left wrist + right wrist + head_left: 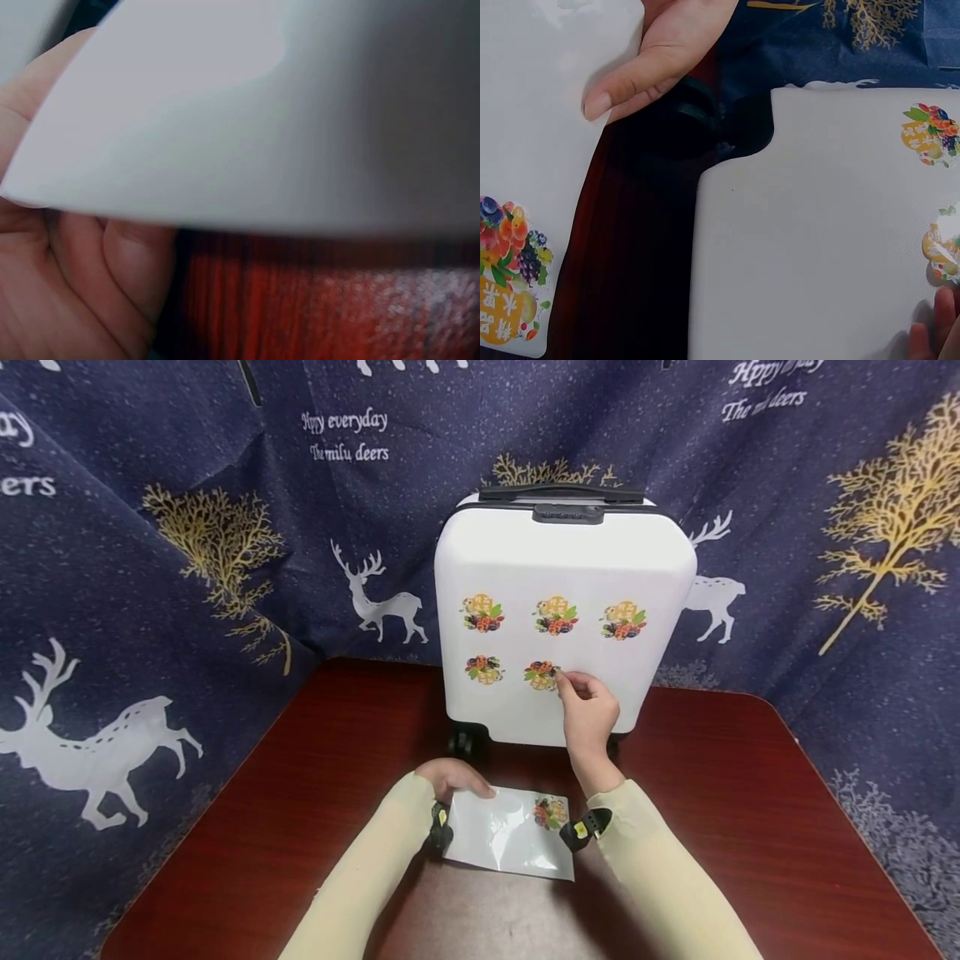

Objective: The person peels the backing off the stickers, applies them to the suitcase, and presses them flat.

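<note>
A white suitcase point(562, 552) stands upright, fruit stickers on its front: three in an upper row and two below. My right hand point(591, 710) is at the lower middle sticker point(540, 675), thumb and forefinger pinching its right edge against the case. In the right wrist view this sticker point(943, 247) catches glare, and only some fingers point(943, 319) show. Lower down, my left hand point(453, 777) grips the upper left corner of a glossy white sheet point(495, 839), thumb on top. One fruit sticker point(551, 812) is on the sheet. In the left wrist view the sheet point(225, 135) hides part of the hand.
The suitcase's wheels point(462, 742) rest on a dark red wooden table point(720, 793). Behind it hangs a navy cloth point(360, 502) printed with deer and golden trees. A black handle point(561, 493) tops the case.
</note>
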### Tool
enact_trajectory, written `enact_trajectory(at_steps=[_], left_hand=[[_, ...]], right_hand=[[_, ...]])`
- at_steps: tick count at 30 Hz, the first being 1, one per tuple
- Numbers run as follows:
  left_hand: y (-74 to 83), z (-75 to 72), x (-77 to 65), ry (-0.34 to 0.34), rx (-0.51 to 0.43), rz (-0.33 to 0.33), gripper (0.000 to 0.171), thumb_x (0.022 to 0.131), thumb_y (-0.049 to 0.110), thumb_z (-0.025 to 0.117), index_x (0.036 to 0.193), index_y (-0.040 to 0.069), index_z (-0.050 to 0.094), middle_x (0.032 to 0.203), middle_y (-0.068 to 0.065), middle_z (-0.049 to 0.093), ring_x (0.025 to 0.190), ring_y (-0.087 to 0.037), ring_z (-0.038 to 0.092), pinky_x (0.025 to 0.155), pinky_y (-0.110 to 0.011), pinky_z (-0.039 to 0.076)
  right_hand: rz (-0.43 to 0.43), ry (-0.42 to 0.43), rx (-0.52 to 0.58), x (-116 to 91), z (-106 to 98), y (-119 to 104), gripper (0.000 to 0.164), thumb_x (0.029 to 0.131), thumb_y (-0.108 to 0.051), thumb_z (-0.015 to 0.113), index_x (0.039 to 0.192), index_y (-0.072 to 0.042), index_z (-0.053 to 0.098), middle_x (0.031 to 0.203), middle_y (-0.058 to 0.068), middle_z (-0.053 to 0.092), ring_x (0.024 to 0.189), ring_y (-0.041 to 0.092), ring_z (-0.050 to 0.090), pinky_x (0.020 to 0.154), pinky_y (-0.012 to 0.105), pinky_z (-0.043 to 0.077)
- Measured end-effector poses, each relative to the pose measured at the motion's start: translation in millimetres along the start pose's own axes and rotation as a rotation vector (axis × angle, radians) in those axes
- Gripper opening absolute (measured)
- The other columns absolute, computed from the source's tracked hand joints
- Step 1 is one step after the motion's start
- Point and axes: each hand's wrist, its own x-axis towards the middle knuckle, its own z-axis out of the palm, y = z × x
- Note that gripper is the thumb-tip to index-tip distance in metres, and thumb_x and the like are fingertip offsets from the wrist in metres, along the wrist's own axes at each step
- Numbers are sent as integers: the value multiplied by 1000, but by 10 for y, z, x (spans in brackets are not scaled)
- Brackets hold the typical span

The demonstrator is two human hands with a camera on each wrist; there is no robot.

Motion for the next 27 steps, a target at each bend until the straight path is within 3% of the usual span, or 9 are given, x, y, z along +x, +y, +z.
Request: enact_trajectory(at_steps=[10, 15, 23, 27], left_hand=[[3, 2, -9, 35, 26, 8, 39, 90, 16, 73, 124, -3, 68, 112, -14, 74, 90, -20, 70, 91, -38, 61], [-5, 1, -9, 37, 48, 11, 43, 91, 17, 73, 128, -3, 66, 118, -16, 73, 95, -21, 70, 95, -40, 60], [-2, -4, -13, 23, 21, 2, 39, 91, 17, 73, 124, -3, 68, 112, -14, 74, 91, -20, 70, 92, -38, 60], [4, -6, -15, 18, 19, 0, 36, 91, 17, 73, 121, -3, 70, 108, -13, 75, 88, -19, 69, 91, -37, 61]], right_hand=[[-42, 6, -38, -11, -10, 39, 18, 91, -16, 76, 95, 2, 79, 74, 2, 72, 62, -8, 56, 58, 12, 44], [-32, 6, -37, -12, -10, 67, 17, 91, -16, 76, 95, 0, 79, 74, -1, 71, 62, -9, 57, 57, 12, 44], [-38, 13, -57, -17, -6, 57, 16, 92, -15, 75, 95, 1, 79, 80, 12, 75, 61, -9, 56, 56, 11, 44], [-34, 10, -59, -16, -21, 68, 17, 92, -16, 75, 95, 1, 79, 76, 7, 74, 61, -9, 56, 57, 11, 44]])
